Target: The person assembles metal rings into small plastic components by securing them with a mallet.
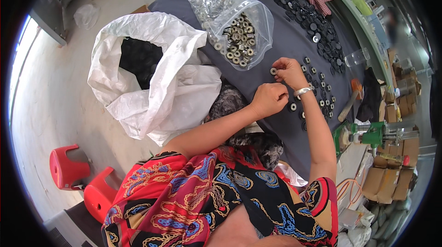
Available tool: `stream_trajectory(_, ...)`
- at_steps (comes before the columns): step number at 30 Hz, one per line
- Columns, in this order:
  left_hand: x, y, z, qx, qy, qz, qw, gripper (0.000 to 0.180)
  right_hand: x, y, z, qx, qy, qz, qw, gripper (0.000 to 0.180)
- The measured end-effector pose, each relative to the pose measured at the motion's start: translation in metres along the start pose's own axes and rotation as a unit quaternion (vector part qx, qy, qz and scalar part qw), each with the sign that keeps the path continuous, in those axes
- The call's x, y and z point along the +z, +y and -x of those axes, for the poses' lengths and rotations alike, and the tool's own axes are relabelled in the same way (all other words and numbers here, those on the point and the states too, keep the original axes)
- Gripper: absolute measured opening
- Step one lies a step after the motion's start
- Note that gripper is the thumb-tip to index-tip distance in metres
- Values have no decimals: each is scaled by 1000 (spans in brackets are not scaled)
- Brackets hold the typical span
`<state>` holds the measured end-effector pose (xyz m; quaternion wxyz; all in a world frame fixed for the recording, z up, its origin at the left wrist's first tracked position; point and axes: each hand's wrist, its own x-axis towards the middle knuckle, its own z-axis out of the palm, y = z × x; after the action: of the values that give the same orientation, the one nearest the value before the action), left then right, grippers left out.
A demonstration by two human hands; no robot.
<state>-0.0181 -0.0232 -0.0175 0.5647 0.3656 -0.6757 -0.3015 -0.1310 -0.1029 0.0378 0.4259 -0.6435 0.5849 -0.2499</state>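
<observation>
right hand [291, 73] pinches metal ring [273, 71] | left hand [270, 100] curled, contents can't tell | from right hand: clear bag [261, 26] 10 o'clock, black discs [325, 39] 1 o'clock

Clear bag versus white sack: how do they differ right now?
The clear bag is see-through; the white sack is opaque.
The clear bag holds metal rings; the white sack shows a black mass inside, too blurred to name.
The clear bag lies on the grey cloth; the white sack is left of it, its mouth gaping, and looks larger.
Both have contents in view.
</observation>
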Motion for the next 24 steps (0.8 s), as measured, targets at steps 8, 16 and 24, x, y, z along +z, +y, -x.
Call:
stream_trajectory(8,5,-2,0,39,6,28,999,2,-2,16,-1,-191,16,310,931,21)
stream_trajectory(16,4,0,-1,30,-5,30,999,4,-19,18,39,-239,131,345,898,14)
stream_trajectory(24,0,6,-2,-23,-26,32,999,4,-146,81,143,-79,327,178,925,20)
